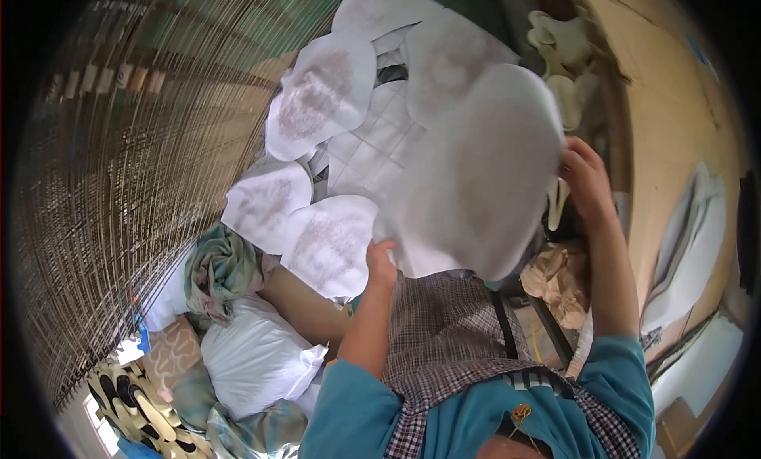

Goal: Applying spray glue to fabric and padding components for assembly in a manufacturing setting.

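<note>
A large white rounded sheet (pixel 476 181), somewhat blurred, is held up before my apron. My left hand (pixel 381 262) grips its lower left edge, thumb on the near face. At its right edge my right hand (pixel 585 174) is closed, with the fingertips partly behind the sheet. Beyond lies a light surface (pixel 366 159) marked with crossing lines. Around that surface are spread similar white pieces with brownish, rough-looking patches: one at the left (pixel 321 94), a smaller piece (pixel 271 205) nearer me, another piece (pixel 333 245) beside my left hand, and a piece (pixel 456 63) behind the held sheet.
Rows of thin rods or strings (pixel 158 142) rise along the left. A stuffed white bag (pixel 258 352) and a bunched green cloth (pixel 226 269) sit at lower left. On the right are pale curved pieces (pixel 567 78), crumpled brown paper (pixel 559 284) and a wooden board (pixel 662 86).
</note>
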A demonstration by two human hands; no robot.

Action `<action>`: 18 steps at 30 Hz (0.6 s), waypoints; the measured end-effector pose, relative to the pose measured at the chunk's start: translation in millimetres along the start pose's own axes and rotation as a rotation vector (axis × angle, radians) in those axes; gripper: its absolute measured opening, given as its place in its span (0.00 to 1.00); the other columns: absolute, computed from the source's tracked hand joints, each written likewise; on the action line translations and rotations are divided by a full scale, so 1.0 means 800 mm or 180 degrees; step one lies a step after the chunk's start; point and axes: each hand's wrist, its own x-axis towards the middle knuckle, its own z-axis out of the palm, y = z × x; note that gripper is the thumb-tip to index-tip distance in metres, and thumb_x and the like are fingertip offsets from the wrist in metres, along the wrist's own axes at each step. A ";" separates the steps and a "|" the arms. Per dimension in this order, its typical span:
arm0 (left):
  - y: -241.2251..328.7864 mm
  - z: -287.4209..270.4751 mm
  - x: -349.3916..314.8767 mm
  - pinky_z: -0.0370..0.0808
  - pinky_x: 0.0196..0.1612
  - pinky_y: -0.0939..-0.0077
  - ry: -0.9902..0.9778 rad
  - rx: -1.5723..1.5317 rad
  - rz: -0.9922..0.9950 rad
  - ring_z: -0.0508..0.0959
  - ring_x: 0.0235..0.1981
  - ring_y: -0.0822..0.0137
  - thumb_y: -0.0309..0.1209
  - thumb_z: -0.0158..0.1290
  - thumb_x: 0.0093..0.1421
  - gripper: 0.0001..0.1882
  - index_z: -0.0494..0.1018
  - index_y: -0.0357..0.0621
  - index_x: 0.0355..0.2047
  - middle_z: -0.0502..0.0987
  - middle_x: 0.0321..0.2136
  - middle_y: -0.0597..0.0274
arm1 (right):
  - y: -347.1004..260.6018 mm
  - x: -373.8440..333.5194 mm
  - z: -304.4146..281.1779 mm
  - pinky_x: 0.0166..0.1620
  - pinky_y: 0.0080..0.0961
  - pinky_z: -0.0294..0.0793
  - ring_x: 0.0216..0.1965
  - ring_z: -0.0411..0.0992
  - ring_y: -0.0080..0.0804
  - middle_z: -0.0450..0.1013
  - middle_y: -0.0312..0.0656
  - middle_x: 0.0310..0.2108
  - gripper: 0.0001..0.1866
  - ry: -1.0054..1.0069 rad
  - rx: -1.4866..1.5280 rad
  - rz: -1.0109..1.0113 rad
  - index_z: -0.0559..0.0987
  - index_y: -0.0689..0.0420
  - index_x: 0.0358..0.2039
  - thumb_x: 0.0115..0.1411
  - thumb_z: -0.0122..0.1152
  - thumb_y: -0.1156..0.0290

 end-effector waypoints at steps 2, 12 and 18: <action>0.017 -0.043 0.043 0.68 0.46 0.66 0.0165 -0.0130 0.0148 0.71 0.43 0.58 0.21 0.44 0.43 0.25 0.66 0.37 0.46 0.71 0.40 0.58 | 0.029 0.068 0.071 0.38 0.20 0.66 0.32 0.66 0.20 0.68 0.30 0.28 0.03 -0.0230 0.0180 0.0111 0.73 0.55 0.30 0.54 0.51 0.73; 0.066 -0.115 0.228 0.66 0.50 0.59 0.0985 -0.1129 0.0037 0.69 0.45 0.55 0.21 0.43 0.37 0.28 0.67 0.41 0.44 0.69 0.42 0.59 | 0.206 0.306 0.255 0.40 0.23 0.67 0.34 0.66 0.25 0.68 0.34 0.30 0.07 -0.0543 0.0893 0.0699 0.72 0.58 0.34 0.53 0.51 0.76; -0.006 -0.139 0.310 0.65 0.52 0.55 0.0662 -0.1764 -0.0507 0.67 0.49 0.52 0.24 0.41 0.39 0.30 0.63 0.41 0.49 0.68 0.46 0.57 | 0.332 0.411 0.231 0.39 0.28 0.69 0.35 0.67 0.30 0.69 0.39 0.31 0.11 0.0222 0.0445 0.1245 0.70 0.60 0.39 0.53 0.49 0.76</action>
